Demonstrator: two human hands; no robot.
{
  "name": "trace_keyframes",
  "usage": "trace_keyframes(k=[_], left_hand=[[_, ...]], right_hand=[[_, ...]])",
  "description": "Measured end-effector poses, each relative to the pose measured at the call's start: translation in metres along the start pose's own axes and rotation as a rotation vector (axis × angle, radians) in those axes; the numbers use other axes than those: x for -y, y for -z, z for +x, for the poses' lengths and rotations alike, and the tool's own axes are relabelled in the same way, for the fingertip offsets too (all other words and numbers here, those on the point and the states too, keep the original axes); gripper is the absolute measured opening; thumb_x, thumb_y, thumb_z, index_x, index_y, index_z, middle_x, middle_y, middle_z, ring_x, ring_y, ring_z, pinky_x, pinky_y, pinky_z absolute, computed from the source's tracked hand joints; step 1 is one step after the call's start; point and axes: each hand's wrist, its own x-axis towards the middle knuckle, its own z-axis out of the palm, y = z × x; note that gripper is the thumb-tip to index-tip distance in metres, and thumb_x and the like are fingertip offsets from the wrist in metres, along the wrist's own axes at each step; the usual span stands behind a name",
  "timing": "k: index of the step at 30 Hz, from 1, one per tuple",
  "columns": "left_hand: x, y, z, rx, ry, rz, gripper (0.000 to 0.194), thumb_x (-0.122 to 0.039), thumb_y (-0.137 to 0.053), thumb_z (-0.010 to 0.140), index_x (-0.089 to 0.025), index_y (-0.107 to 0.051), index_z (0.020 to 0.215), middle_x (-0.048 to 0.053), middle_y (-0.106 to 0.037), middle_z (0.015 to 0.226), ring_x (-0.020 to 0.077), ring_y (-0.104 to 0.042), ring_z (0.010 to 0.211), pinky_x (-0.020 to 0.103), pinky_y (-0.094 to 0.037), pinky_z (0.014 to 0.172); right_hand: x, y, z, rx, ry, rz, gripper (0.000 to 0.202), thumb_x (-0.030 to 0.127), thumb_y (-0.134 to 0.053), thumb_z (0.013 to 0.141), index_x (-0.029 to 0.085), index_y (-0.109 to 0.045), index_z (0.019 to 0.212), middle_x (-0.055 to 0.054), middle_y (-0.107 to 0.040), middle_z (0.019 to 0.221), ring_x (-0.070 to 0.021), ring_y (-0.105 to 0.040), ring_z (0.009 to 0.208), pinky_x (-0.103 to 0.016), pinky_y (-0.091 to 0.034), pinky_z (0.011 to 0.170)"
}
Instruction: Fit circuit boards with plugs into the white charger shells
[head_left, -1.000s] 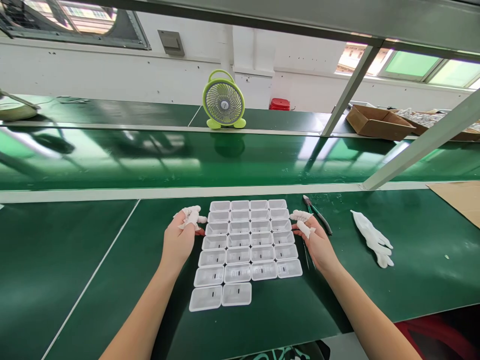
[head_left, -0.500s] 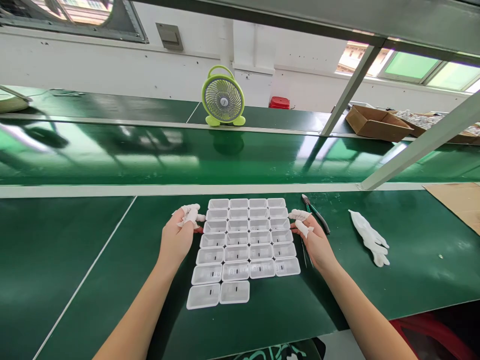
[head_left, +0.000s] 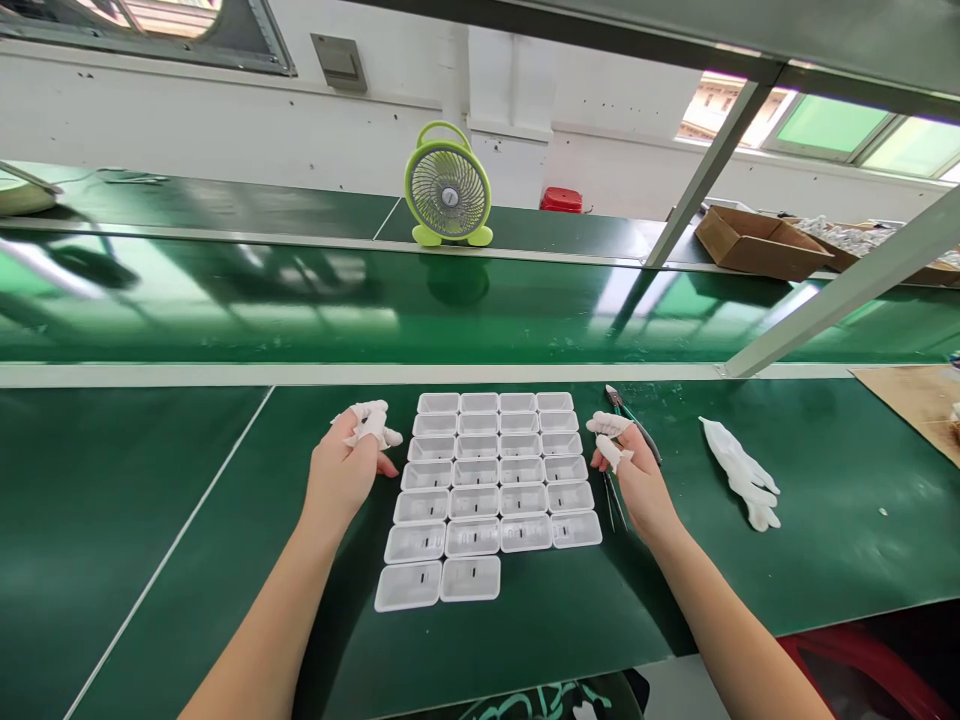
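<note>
Several small white plastic trays (head_left: 473, 505) stand close together in rows, the nearest row holding only two. Small dark marks or pieces show in many of them; I cannot tell which. My left hand (head_left: 351, 455), with white finger covers on some fingers, is just left of the block, open and apart from it. On the other side, my right hand (head_left: 628, 462), also with white finger covers, is open and clear of the trays. Green-handled cutting pliers (head_left: 634, 420) lie behind my right hand, partly hidden by it. Thin metal tweezers (head_left: 615, 503) lie beside it.
To the right lies a white glove (head_left: 741, 474), with a cardboard sheet (head_left: 911, 405) farther out. A raised green ledge runs along the back, bearing a green fan (head_left: 448, 190) and a cardboard box (head_left: 761, 243). A slanted metal post (head_left: 832, 285) stands at right.
Both hands have drawn outward from the sides of the tray block, the left one to the left and the right one slightly to the right. The trays have kept their arrangement.
</note>
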Motion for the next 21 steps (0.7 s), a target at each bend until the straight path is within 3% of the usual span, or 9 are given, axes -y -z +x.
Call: trace_keyframes(k=[2, 7, 13, 21], left_hand=[[-0.0003, 0.0005, -0.0009, 0.025, 0.008, 0.017, 0.056, -0.030, -0.046, 0.069, -0.024, -0.065, 0.121, -0.001, -0.073, 0.082, 0.0174, -0.062, 0.049, 0.034, -0.054, 0.063], [-0.0022, -0.0022, -0.0040, 0.051, 0.000, 0.056, 0.056, -0.032, -0.049, 0.069, -0.024, -0.067, 0.121, 0.001, -0.074, 0.075, 0.0225, -0.067, 0.055, 0.035, -0.054, 0.064], [-0.0027, -0.0029, -0.0044, 0.049, 0.013, 0.088, 0.055, -0.034, -0.048, 0.072, -0.026, -0.066, 0.123, -0.002, -0.065, 0.058, 0.0256, -0.069, 0.060, 0.035, -0.052, 0.066], [-0.0030, -0.0020, -0.0045, 0.064, -0.037, 0.098, 0.051, -0.034, -0.049, 0.077, -0.026, -0.065, 0.124, -0.001, -0.070, 0.067, 0.0244, -0.068, 0.064, 0.036, -0.051, 0.070]], right_hand=[[0.0004, 0.0005, -0.0007, 0.011, 0.009, -0.042, 0.045, 0.049, -0.066, 0.084, 0.026, -0.060, 0.123, 0.001, -0.060, 0.082, -0.0188, -0.053, 0.073, -0.039, -0.044, 0.078], [-0.0010, -0.0019, -0.0013, 0.048, -0.001, -0.075, 0.045, 0.050, -0.066, 0.084, 0.028, -0.059, 0.122, 0.002, -0.059, 0.078, -0.0199, -0.056, 0.072, -0.038, -0.045, 0.075], [0.0013, -0.0032, -0.0029, 0.073, -0.019, -0.083, 0.046, 0.051, -0.067, 0.083, 0.028, -0.059, 0.122, 0.003, -0.057, 0.069, -0.0224, -0.058, 0.073, -0.039, -0.046, 0.072], [0.0029, -0.0029, -0.0041, 0.073, 0.008, -0.140, 0.043, 0.050, -0.063, 0.085, 0.028, -0.059, 0.122, 0.002, -0.056, 0.072, -0.0224, -0.056, 0.073, -0.038, -0.047, 0.071]])
